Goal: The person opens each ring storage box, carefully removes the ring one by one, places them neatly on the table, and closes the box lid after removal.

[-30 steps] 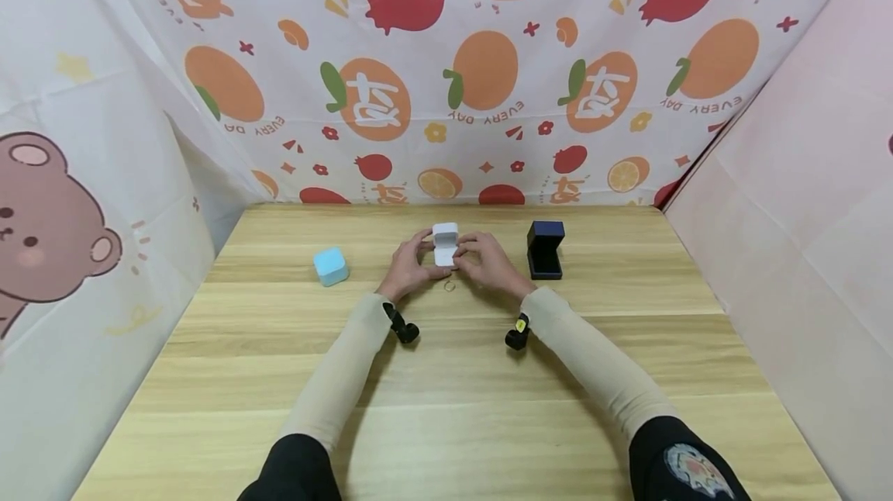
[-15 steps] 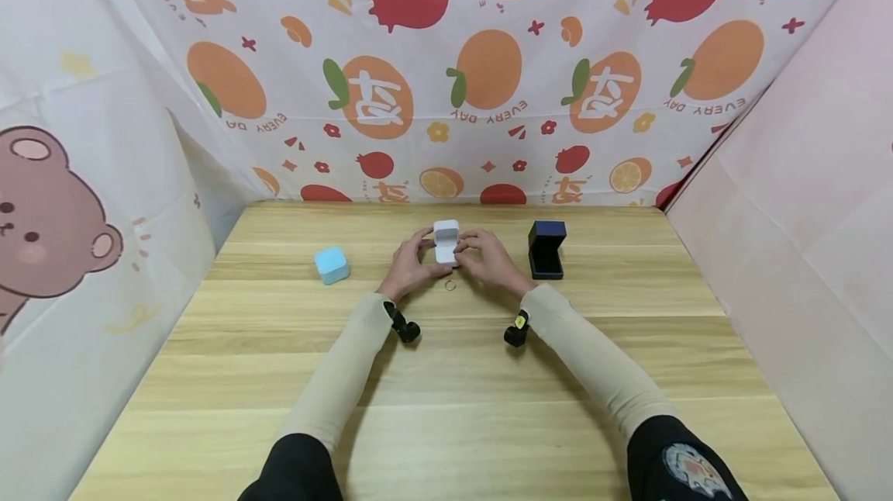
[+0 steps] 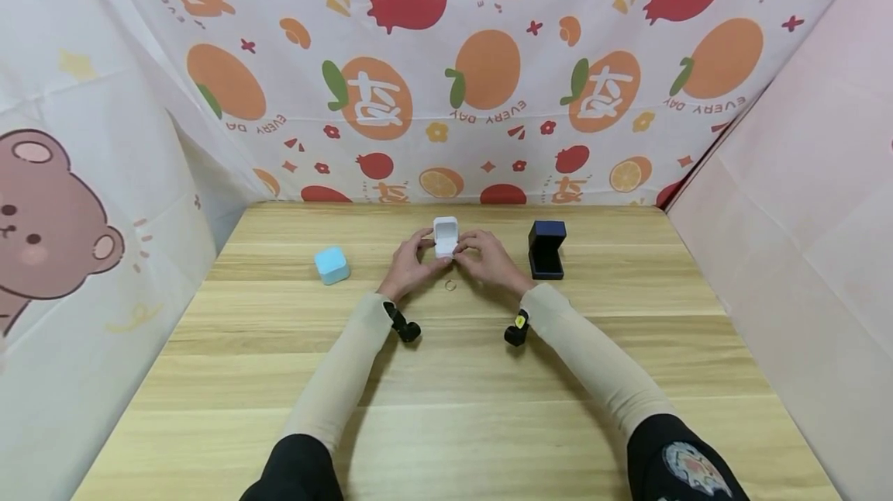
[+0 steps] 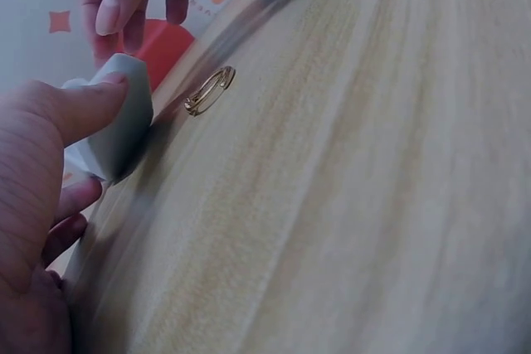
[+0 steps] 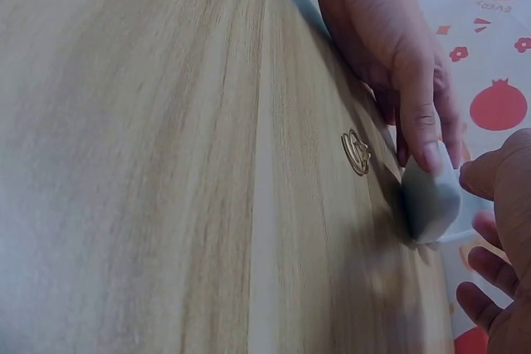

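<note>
Across a wood-grain table (image 3: 446, 423), three boxes stand at differing stages: to my right, the navy box (image 3: 541, 250) has its lid raised; to my left, the light-blue box (image 3: 331, 265) is closed; between them, the white box (image 3: 445, 238) is open, held in front of me. Smallest of all, a gold ring (image 5: 357, 153) lies on the wood, outside the white box and just on my side of it. I judge the opening of two boxes done; the ring and the closed box seem to be what is left. My forearms (image 3: 335, 381) reach forward and angle inward. My left hand (image 3: 408, 268) has the white box between thumb (image 4: 91, 105) and fingers, thumb pressed to its near face. My right hand (image 3: 488, 260) is partly closed at the box's other side; whether it grips or merely touches, I cannot tell.
</note>
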Available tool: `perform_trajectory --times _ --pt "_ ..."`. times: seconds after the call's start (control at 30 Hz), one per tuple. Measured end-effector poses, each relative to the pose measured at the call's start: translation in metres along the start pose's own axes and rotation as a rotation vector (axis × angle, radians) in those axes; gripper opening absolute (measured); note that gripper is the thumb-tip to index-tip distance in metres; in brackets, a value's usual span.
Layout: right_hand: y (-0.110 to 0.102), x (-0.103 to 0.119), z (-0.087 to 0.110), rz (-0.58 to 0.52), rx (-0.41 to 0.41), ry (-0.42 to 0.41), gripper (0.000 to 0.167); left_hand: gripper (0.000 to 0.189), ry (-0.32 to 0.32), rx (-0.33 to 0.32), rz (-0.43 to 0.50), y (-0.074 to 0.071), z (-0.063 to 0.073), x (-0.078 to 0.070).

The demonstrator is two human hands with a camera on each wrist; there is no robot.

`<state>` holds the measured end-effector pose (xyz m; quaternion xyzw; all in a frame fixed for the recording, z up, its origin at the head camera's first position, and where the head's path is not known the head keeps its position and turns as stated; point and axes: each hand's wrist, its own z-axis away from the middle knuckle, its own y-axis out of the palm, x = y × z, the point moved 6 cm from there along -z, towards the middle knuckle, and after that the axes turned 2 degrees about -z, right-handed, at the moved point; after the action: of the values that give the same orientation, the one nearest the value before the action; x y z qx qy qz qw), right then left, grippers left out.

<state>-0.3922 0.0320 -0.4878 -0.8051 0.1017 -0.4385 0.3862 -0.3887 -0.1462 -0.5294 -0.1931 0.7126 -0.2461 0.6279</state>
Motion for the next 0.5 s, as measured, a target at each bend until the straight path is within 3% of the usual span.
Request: perform_trajectory --times 0.23,0.5 --pt "-0.0009 0.001 -0.0014 -0.023 -0.002 -0.001 0.012 0.079 0.007 0.0 0.007 -0.0002 -0.0004 -0.001" --pt "-0.0026 -0.0005 -0.0029 -0.01 -0.005 0.008 0.014 0.086 -0.011 -0.008 0.092 0.0007 0.0013 0.0013"
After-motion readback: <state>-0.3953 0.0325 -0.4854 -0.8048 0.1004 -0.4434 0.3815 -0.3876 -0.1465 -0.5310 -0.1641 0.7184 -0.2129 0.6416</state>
